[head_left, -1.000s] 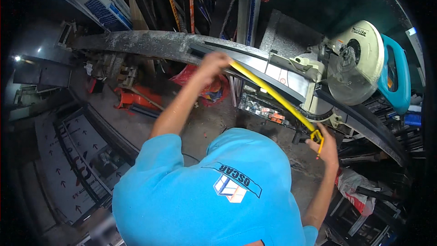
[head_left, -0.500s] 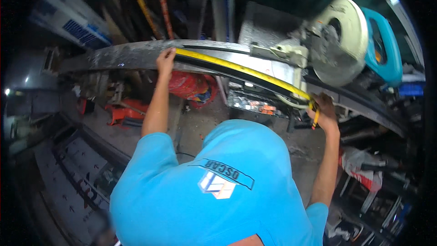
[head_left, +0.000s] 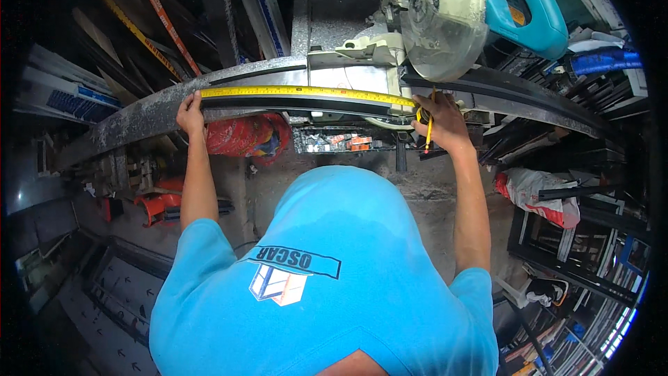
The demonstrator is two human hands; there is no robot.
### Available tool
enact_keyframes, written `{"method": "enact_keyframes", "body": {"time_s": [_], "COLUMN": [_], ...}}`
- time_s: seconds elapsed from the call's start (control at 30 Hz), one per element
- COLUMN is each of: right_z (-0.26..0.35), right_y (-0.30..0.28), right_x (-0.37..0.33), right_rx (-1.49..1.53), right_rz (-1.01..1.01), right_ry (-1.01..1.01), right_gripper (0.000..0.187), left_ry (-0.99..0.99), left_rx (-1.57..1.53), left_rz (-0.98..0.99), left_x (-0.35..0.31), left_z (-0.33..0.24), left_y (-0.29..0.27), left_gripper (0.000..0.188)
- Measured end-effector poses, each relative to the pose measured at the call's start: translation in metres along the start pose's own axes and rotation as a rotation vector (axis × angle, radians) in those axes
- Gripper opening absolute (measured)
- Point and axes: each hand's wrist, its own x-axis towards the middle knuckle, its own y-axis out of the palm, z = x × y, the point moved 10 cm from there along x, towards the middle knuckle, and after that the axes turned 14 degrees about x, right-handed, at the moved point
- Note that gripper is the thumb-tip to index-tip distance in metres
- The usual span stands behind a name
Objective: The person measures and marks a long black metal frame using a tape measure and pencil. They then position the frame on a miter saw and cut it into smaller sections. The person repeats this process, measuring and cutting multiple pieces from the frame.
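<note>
1. Right, I'm looking down over the mitre saw [head_left: 463,7], my landmark: the yellow tape measure [head_left: 299,90] stretches out to the left of it, its near end just in front of it.

2. Under that tape, a long black strip [head_left: 299,104] runs the same way, in front of the saw's fence and on along the worktop [head_left: 149,108] to the left of the saw. What bears the strip's front edge, I can't tell.

3. My left hand [head_left: 191,113], well left of the saw, is closed in a pinch at the tape's far end, by the strip's end. I'd judge this the key contact: keep the tape's end flush there, with no slip.

4. Over at the front of the saw, my right hand [head_left: 440,117] is curled around the tape's near end; the fingers hide most of the grip. A slim yellow piece pokes out below; pencil or casing, I can't tell.

5. As I judge it, good measuring here wants even, light tension: slack would bow the tape, a hard tug could drag the strip.

6. I'd hold the tape parallel to the strip's edge and read from straight above, knuckles clear of the saw's blade.
</note>
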Motion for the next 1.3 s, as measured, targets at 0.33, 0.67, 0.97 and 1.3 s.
{"method": "enact_keyframes", "body": {"time_s": [0.33,0.67,0.97,1.3], "right_z": [0.002,-0.001,-0.006,-0.004], "right_y": [0.010,0.011,0.011,0.011], "right_x": [-0.003,-0.003,0.000,-0.001], "right_rx": [-0.088,-0.109,-0.088,-0.088], "right_rz": [0.069,-0.013,-0.017,0.027], "right_ry": [0.083,0.042,0.052,0.082], "right_gripper": [0.059,0.057,0.062,0.061], "left_ry": [0.014,0.109,0.129,0.079], "left_rx": [0.130,0.195,0.091,0.147], "left_rz": [-0.006,0.011,-0.020,0.017], "left_x": [0.000,-0.010,-0.015,-0.030], "left_z": [-0.003,-0.017,-0.015,-0.037], "left_y": [0.008,0.007,0.002,0.005], "left_gripper": [0.043,0.050,0.051,0.048]}}
